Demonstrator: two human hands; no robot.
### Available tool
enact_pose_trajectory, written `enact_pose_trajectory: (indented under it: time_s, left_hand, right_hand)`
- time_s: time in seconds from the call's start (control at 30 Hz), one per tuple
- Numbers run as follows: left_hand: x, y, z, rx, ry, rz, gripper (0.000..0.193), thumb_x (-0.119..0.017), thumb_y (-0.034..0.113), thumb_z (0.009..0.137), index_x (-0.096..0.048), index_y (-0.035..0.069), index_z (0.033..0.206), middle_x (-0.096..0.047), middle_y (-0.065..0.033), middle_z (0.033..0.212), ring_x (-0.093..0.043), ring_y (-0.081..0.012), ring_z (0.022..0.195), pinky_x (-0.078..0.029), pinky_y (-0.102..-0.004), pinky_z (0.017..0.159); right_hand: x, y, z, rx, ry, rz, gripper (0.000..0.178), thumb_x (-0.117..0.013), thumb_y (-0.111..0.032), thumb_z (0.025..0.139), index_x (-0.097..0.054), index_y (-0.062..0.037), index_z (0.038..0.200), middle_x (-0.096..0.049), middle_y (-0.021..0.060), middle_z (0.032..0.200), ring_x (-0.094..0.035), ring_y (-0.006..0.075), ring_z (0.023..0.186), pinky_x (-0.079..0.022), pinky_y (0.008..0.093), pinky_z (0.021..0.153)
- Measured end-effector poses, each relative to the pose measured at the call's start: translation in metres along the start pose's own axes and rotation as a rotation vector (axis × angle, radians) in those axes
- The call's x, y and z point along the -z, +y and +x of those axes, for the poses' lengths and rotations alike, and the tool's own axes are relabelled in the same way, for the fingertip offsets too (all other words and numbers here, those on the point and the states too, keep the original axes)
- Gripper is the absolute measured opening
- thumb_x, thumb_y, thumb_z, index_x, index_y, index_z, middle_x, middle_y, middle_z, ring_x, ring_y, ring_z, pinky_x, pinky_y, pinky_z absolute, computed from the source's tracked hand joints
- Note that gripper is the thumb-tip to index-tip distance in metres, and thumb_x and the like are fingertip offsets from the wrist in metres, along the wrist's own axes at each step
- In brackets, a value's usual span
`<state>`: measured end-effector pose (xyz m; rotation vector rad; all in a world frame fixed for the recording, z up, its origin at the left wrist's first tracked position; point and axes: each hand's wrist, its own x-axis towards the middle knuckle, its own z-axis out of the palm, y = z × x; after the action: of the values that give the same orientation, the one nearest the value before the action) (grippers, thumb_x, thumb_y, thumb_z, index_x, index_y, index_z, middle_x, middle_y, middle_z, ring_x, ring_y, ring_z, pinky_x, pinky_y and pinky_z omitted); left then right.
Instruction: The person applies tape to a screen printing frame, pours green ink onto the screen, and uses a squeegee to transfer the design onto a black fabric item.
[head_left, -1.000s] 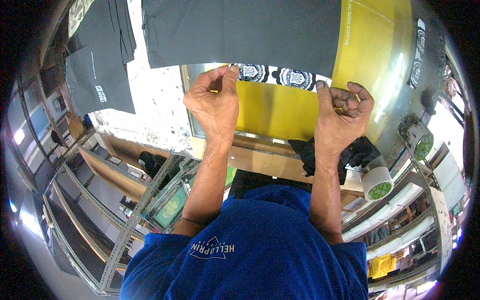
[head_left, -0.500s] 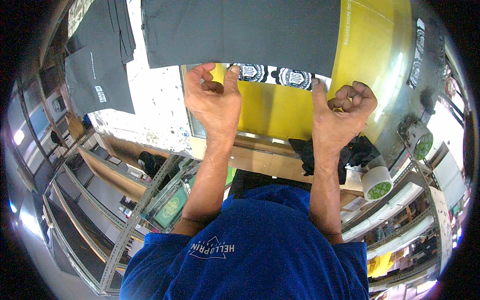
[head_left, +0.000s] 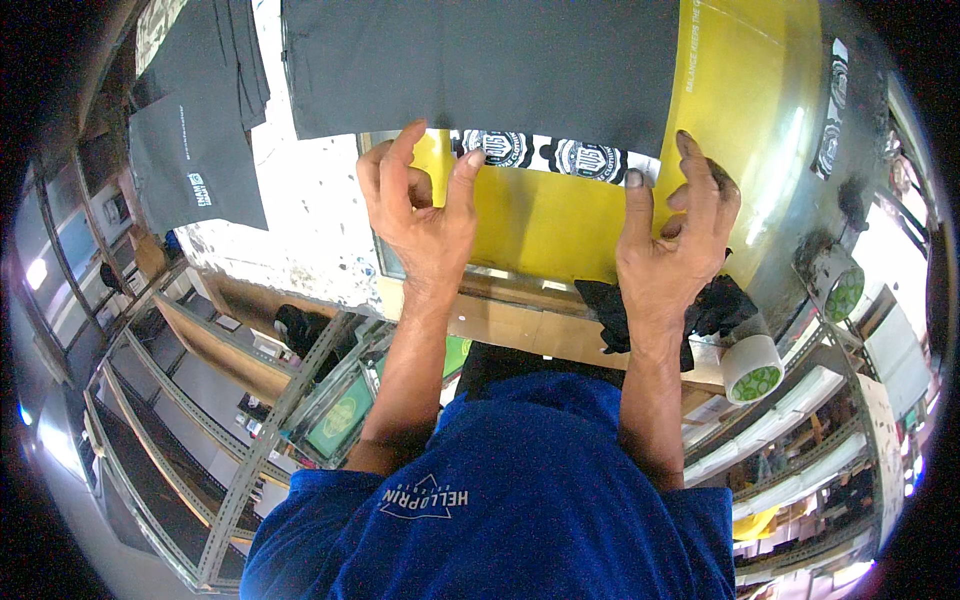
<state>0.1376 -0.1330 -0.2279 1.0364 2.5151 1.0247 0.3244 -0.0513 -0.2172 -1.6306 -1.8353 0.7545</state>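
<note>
A dark grey fabric panel [head_left: 480, 65] lies over the yellow surface [head_left: 550, 225] in front of me. Along its near edge shows a strip of black-and-white round emblems [head_left: 540, 152], partly covered by the cloth. My left hand [head_left: 420, 215] is at the panel's near left part, thumb at the strip's left end and index finger stretched toward the cloth edge. By the near right corner is my right hand [head_left: 675, 235], its thumb at the strip's right end and index finger raised beside the cloth. Both hands have their fingers apart and hold nothing.
More dark cloth pieces [head_left: 190, 160] lie at the left on a stained white surface [head_left: 310, 210]. Black rag [head_left: 725, 305] lies by my right wrist, near a tape roll [head_left: 752, 368]. Another roll [head_left: 838, 285] and a second emblem strip [head_left: 832, 110] are at the right.
Both hands have opened: the index fingers, curled before, now stretch up toward the cloth edge. The thumbs have slid slightly nearer to me. The cloth and strip have hardly shifted.
</note>
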Motion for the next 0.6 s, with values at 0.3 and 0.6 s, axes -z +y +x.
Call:
enact_pose_trajectory:
  time_s: [0.3, 0.6]
  left_hand:
    - [0.009, -0.023, 0.009, -0.362, -0.073, 0.261, 0.055, -0.072, 0.043, 0.091, -0.064, 0.012, 0.135, -0.033, -0.0235, 0.150, -0.042, -0.0340, 0.118, -0.039, -0.0493, 0.097]
    - [0.008, -0.024, 0.008, -0.371, -0.138, 0.327, 0.052, -0.068, 0.048, 0.093, -0.067, 0.015, 0.133, -0.030, -0.0207, 0.156, -0.034, -0.0402, 0.133, -0.029, -0.0579, 0.106]
  right_hand:
    - [0.002, -0.004, 0.005, 0.258, -0.166, -0.275, 0.054, -0.074, -0.024, 0.083, -0.064, -0.0220, 0.136, -0.043, 0.0136, 0.147, -0.038, 0.0402, 0.131, -0.032, 0.0557, 0.108]
    - [0.002, -0.005, 0.005, 0.239, -0.210, -0.314, 0.051, -0.072, -0.028, 0.086, -0.064, -0.0210, 0.136, -0.043, 0.0145, 0.148, -0.037, 0.0403, 0.133, -0.030, 0.0561, 0.110]
